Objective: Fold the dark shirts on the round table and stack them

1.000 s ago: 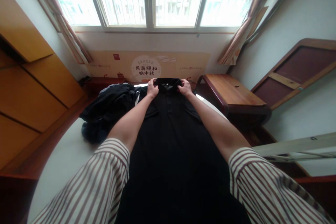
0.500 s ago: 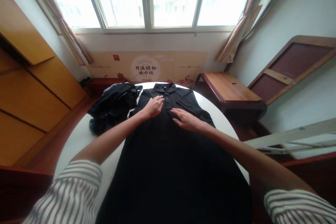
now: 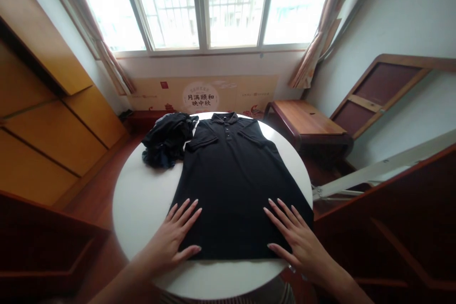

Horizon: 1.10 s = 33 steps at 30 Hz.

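Observation:
A black polo shirt (image 3: 231, 180) lies spread flat, its collar toward the window and its hem toward me. Both short sleeves are folded inward over the chest. My left hand (image 3: 176, 232) rests with fingers spread on the lower left corner of the shirt, thumb near the hem. On the lower right corner lies my right hand (image 3: 294, 232), likewise flat with its fingers apart. Neither hand grips the cloth.
The shirt is on a round white table (image 3: 138, 209). A heap of dark clothes (image 3: 169, 137) sits at its far left. Beyond stand a wooden side table (image 3: 302, 118) at the right, yellow cabinets (image 3: 71, 137) at the left and a printed panel (image 3: 245, 92) under the window.
Both hands have moved from the chest near the buttons back toward me and apart, down to the hem corners. The shirt's lower edge now shows on the table.

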{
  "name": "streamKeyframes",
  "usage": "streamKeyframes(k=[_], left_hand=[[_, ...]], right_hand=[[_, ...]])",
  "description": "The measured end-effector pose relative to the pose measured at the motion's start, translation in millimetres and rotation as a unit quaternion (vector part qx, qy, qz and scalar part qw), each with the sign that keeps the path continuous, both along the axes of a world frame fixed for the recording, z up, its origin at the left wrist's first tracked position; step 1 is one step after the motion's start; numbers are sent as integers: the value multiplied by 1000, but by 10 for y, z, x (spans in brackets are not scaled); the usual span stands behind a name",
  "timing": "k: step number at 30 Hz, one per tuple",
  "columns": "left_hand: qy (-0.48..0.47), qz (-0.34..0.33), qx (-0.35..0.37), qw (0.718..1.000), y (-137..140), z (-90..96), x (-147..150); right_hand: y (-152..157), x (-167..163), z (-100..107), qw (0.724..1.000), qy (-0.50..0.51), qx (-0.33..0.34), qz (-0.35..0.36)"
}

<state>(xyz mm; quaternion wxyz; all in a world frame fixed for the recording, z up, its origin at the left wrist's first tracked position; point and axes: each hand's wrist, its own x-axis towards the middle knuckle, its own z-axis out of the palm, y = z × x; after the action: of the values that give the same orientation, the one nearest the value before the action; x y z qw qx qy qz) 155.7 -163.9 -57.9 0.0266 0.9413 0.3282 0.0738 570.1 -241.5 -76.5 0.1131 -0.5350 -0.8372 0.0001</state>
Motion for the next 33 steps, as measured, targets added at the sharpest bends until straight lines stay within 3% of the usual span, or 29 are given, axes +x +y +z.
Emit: streamKeyframes(k=[5,9,15,19,26,30,33], left_hand=[[-24,-44,63,997,-295,-3,-305],[-18,-76,79,994,-363,64,-532],[-9,-66,123,990,-337,73,-651],[-40,-81,142,986,-348,34,-667],[-88,-97,164,978,-433,38,-771],[-123,-80,115,982,-311,204,-564],[-120,-54,57,990,106,397,-208]], right_hand=[[-355,249,19,998,-10,40,42],[-516,433,7,997,-41,60,28],[-480,439,-117,983,-52,174,2],[-457,453,-61,973,-31,227,22],[-563,540,73,972,18,227,66],[-331,473,291,969,108,214,52],[221,269,541,977,160,132,42]])
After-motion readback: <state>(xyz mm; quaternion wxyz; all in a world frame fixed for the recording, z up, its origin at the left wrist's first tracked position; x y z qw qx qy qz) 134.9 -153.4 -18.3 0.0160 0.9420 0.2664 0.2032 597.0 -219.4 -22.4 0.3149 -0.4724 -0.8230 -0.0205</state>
